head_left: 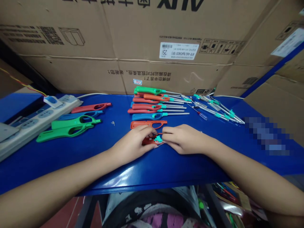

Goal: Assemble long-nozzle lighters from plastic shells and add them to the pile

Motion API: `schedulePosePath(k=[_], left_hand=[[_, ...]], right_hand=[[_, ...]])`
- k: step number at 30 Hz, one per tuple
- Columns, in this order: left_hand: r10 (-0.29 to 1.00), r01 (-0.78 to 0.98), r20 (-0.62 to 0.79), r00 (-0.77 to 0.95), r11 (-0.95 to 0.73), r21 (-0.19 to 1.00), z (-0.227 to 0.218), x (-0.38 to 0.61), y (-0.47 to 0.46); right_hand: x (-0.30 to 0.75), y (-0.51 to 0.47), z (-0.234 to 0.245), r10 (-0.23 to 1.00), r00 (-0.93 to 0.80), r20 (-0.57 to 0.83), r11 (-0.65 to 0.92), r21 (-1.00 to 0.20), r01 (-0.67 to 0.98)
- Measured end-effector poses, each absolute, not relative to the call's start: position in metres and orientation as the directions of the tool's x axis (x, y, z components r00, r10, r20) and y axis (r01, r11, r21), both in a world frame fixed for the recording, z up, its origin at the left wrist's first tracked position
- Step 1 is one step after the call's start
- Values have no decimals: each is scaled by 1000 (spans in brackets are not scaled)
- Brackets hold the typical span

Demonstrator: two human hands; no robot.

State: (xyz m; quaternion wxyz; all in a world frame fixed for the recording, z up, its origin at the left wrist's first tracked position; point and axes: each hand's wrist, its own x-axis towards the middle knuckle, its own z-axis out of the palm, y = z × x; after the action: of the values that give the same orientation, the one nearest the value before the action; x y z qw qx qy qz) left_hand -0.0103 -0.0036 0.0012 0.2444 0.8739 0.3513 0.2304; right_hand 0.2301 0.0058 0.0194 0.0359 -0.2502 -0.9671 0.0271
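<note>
My left hand (135,141) and my right hand (182,137) meet at the middle of the blue table (99,152). Both are closed on a red lighter shell half (148,141) that has a teal trigger piece (158,138) in it. Just beyond my fingers lies an empty orange shell half (148,124). Behind it sits a row of several assembled lighters (154,104) in green, red, orange and blue, with metal tubes pointing right.
Several empty shell halves (71,125), green, blue and red, lie at the left beside a white power strip (40,115). Metal tubes with teal fittings (218,109) lie at the right. Cardboard boxes (142,44) wall the table's far edge.
</note>
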Motion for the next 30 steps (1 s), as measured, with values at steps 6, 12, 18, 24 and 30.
schedulePosePath(k=[6, 12, 18, 24, 30], left_hand=[[658, 559, 226, 719, -740, 374, 4, -10, -11], [637, 577, 199, 744, -764, 289, 10, -11, -13], [620, 584, 135, 773, -778, 233, 16, -15, -14], [604, 569, 144, 784, -792, 222, 13, -14, -14], [567, 548, 143, 812, -823, 151, 11, -14, -13]], right_hand=[[227, 0, 23, 476, -880, 12, 878, 62, 475], [225, -4, 22, 449, -893, -22, 885, 146, 442], [224, -6, 23, 432, -901, -28, 888, 188, 420], [228, 0, 21, 548, -834, 63, 835, 23, 550], [230, 3, 20, 523, -847, 91, 852, -57, 520]])
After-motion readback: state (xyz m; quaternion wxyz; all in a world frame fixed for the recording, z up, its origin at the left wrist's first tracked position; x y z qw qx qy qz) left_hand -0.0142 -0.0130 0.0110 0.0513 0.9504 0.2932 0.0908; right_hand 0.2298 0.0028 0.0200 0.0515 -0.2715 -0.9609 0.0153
